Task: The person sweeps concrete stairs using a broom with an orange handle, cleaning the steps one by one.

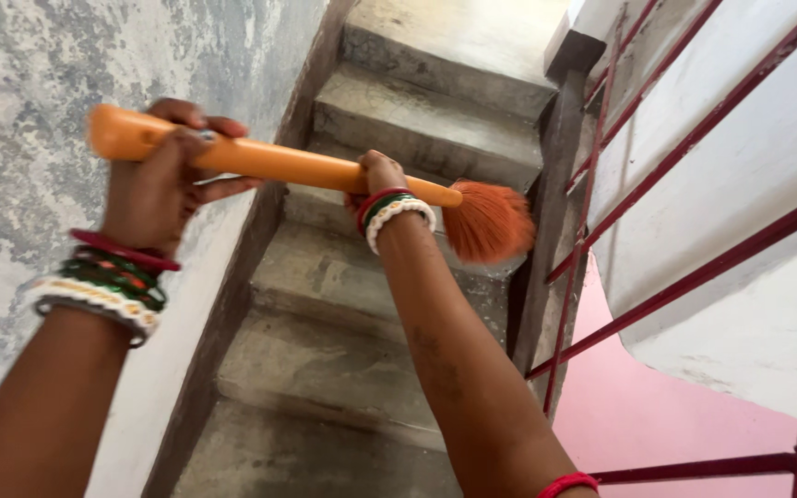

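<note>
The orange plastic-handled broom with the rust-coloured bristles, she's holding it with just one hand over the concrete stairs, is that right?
Not quite. The head view shows both hands on the orange plastic-handled broom: the left hand grips near the butt end of the handle, and the right hand grips close to the rust-coloured bristles. The rest holds: it is over the grey concrete stairs.

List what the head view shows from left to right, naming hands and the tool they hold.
Mottled grey plaster wall → left hand gripping the end of the orange plastic broom handle → right hand further along it → rust-orange bristle head → dark red metal stair railing.
</note>
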